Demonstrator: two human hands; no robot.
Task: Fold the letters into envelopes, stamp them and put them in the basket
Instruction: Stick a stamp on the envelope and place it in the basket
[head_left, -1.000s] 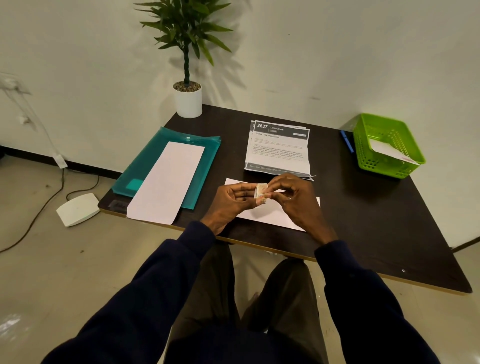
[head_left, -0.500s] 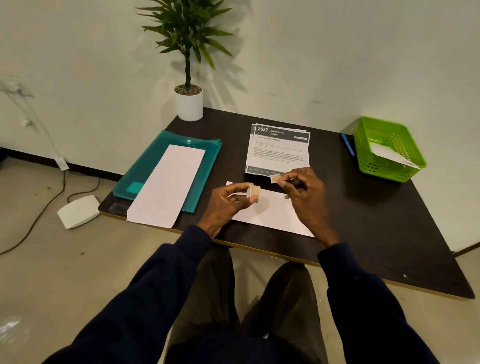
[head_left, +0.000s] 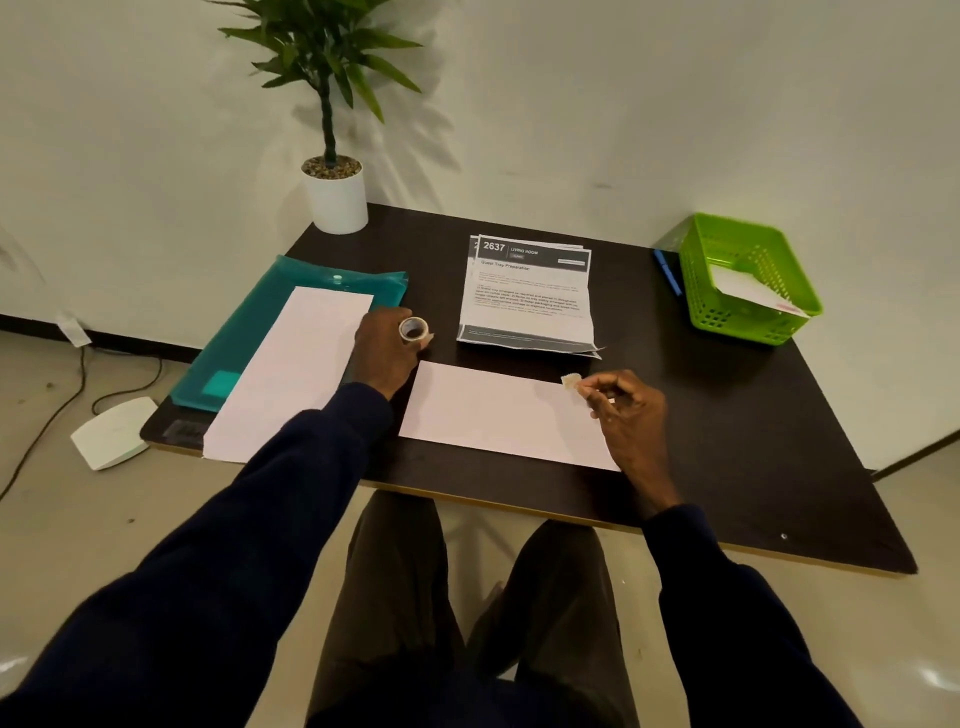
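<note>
Pinched by one edge: a tiny stamp (head_left: 570, 382), between thumb and finger of the right hand (head_left: 626, 410), at the far right corner of the envelope (head_left: 498, 415). Touching the paper or not, hard to tell. Looks very light, thin and floppy, likely sticky on one side. Easy to curl, cling to a finger or land crooked. Best held by the very edge, laid flat, then rubbed down.

Flat near the front of the worktop (head_left: 727, 441): the envelope, thin, light and bendy, quick to slide. Best pinned with a flat hand or lifted by a long edge.

Gripped in the left hand (head_left: 387, 348), fingers curled round it: a small roll (head_left: 413, 328), just past the envelope's left end. Hands well apart.

Further back, a stack of printed letters (head_left: 527, 296). To the right, a green basket (head_left: 727, 322) with a white envelope (head_left: 748, 288) inside and a blue pen (head_left: 667, 273) beside it. To the left, a spare envelope (head_left: 291, 374) on a green folder (head_left: 249, 332).
</note>
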